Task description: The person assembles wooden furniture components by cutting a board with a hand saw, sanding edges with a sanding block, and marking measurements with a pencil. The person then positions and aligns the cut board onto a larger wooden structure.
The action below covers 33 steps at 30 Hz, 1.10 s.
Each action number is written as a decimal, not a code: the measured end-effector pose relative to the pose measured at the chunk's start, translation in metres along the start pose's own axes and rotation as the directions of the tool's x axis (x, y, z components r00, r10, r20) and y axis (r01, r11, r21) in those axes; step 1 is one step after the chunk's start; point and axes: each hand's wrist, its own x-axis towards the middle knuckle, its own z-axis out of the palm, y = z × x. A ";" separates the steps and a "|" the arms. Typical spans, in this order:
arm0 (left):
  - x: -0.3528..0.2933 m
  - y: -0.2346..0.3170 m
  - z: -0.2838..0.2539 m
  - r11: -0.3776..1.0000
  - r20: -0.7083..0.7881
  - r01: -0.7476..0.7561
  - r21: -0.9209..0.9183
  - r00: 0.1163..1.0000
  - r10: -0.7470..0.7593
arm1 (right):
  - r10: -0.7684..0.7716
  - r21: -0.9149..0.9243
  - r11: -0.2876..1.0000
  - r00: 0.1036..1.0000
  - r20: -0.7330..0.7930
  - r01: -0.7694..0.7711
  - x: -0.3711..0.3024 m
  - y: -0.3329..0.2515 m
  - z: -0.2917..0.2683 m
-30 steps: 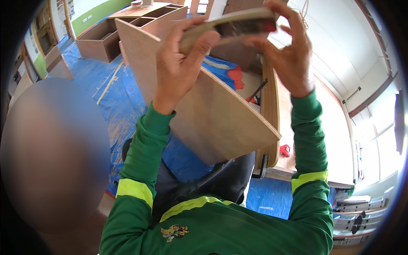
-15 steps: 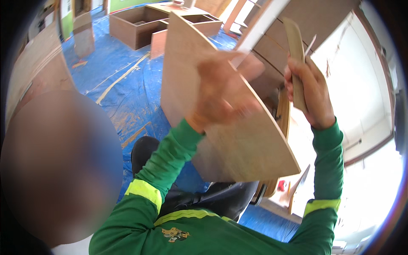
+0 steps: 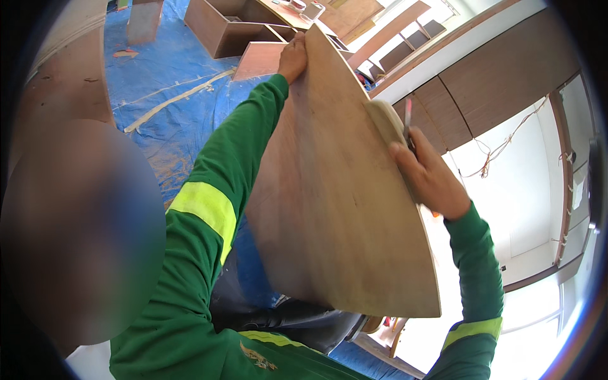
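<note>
Head view shows us holding a large curved plywood panel (image 3: pixel 335 190) raised before us. Our left hand (image 3: pixel 292 58) grips its far top edge; our right hand (image 3: pixel 427 180) clasps the near edge, with a thin pencil-like tool (image 3: pixel 407 120) by the fingers. We judge it stiff, smooth, fairly light but unwieldy, best held at opposite edges. Below lie blue floor sheeting (image 3: pixel 171 101) and open brown wooden boxes (image 3: pixel 221 28); we see no labels or signs.

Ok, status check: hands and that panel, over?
Left hand grips the far top edge of the plywood panel. Right hand on its right edge, holding a pencil-like tool. Panel held up, tilted. Nothing blocking.
</note>
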 end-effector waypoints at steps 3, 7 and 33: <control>-0.009 -0.001 -0.001 0.998 -0.001 0.049 0.032 0.999 -0.049 | -0.129 -0.019 0.991 0.992 0.002 0.129 0.090 0.005 0.002; 0.002 -0.005 0.014 0.998 -0.047 -0.019 0.052 0.999 0.022 | -0.240 -0.153 0.961 0.969 -0.053 0.230 0.249 0.015 0.001; -0.002 -0.015 0.037 0.988 -0.022 -0.028 0.152 0.999 0.032 | -0.234 0.275 0.943 0.962 0.138 0.190 0.218 0.031 -0.003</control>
